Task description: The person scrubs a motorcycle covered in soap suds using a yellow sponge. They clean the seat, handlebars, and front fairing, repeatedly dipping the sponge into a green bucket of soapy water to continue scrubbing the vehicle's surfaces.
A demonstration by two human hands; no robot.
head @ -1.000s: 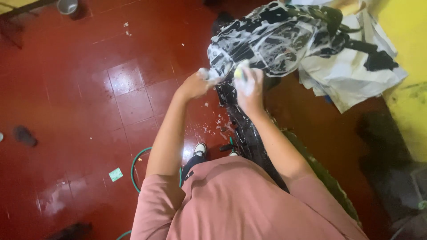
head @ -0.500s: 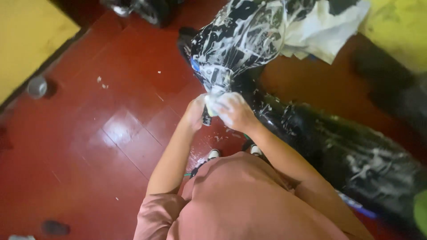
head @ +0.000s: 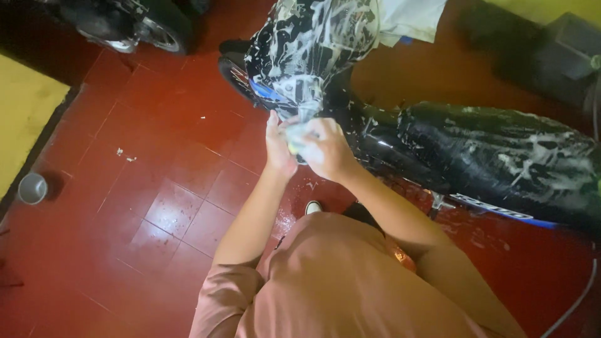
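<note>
A black motorcycle covered in white soap foam stands in front of me on the red tiled floor. Its foamy front shield is right above my hands. My right hand is closed around a small yellowish soapy sponge against the lower front of the bike. My left hand presses against the same sponge from the left, fingers pointing up. Both forearms reach forward over my pink shirt.
A second motorcycle's wheel stands at the top left. A small metal cup sits on the floor by a yellow wall at left. A white cloth hangs over the handlebar area. A hose runs at the lower right.
The view has swung left, so the bike's seat now stretches to the right. My hands have stayed together on the sponge at the bike's front, shifting slightly lower along it.
</note>
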